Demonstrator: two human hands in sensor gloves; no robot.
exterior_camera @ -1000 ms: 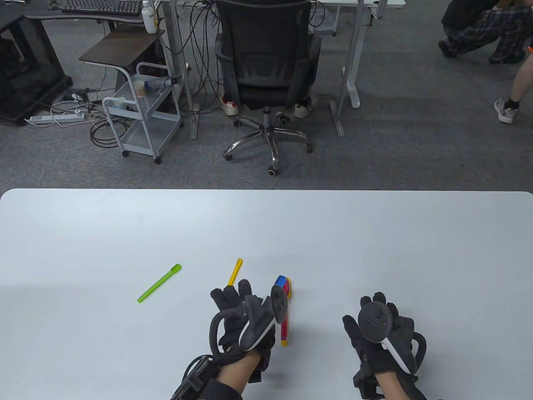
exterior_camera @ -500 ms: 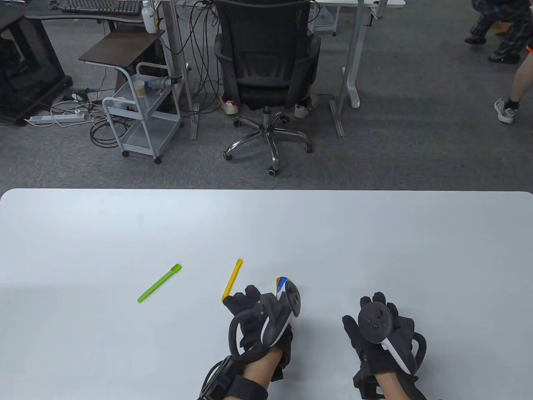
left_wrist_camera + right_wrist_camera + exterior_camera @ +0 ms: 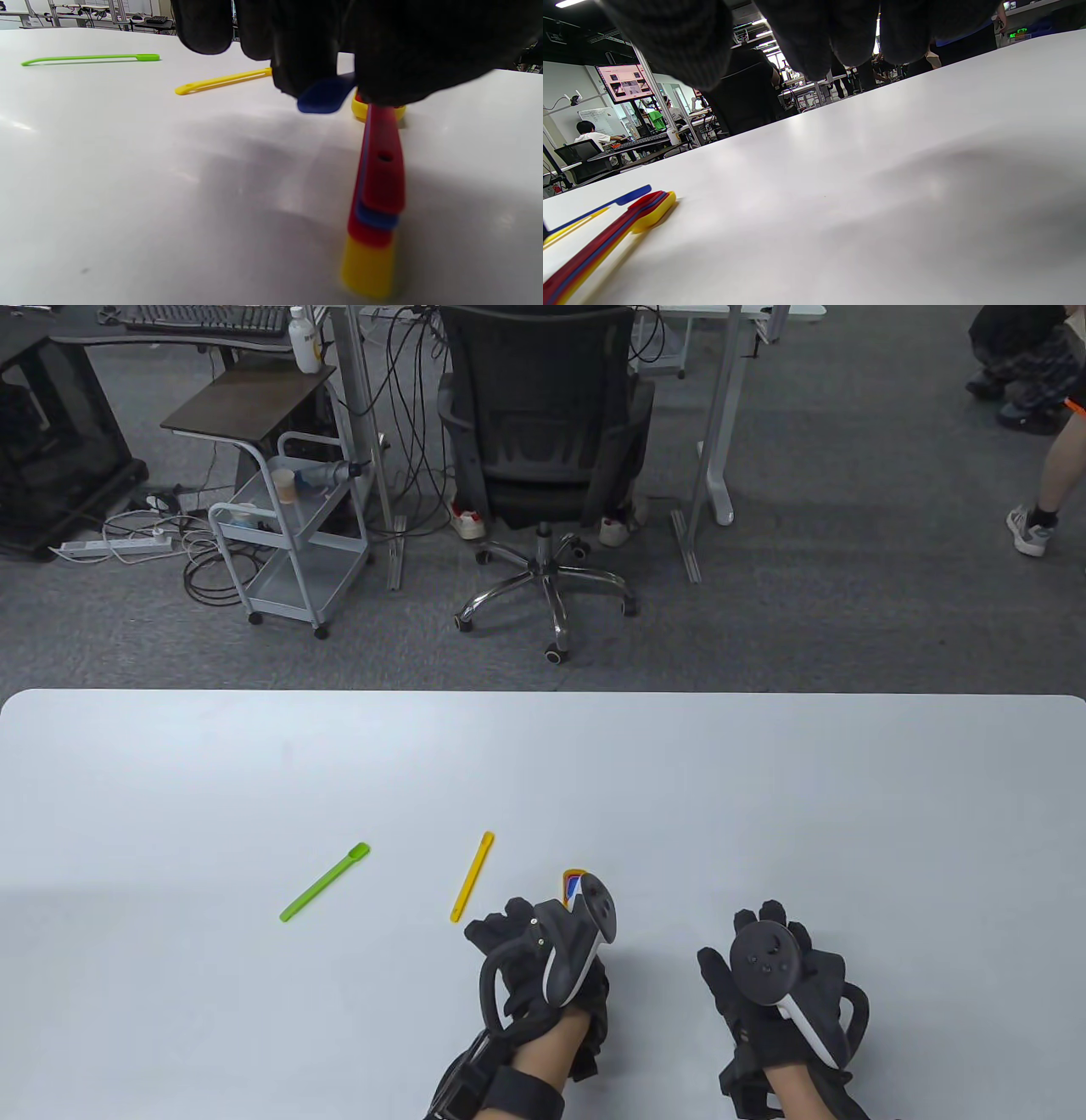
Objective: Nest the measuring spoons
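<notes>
I see the left hand (image 3: pixel 543 959) low over the nested stack (image 3: pixel 375 190) of red, blue and yellow measuring spoons, which lies flat on the white table (image 3: pixel 764 797) directly under that hand. In the left wrist view its fingertips (image 3: pixel 305 63) pinch a dark blue spoon (image 3: pixel 326 98) by the handle, holding it just above the bowl end of the stack; I can't tell if it touches the stack. From the table view only the bowl end of the stack peeks out just ahead of the left tracker (image 3: pixel 585 937).

Right hand (image 3: pixel 776 976) sits well to the right of the stack, palm down on the table, fingers relaxed and spread, gripping nothing. Right wrist view confirms bare table under it, stack off to its left.

Two loose spoons are still un-nested: thin yellow spoon (image 3: pixel 473 876) just ahead and left of the left hand, lying flat and apart from it; green spoon (image 3: pixel 325 881) further left, well apart from both hands.

Beyond the table I see an office chair (image 3: pixel 543 441) and a small cart (image 3: pixel 288 543).
</notes>
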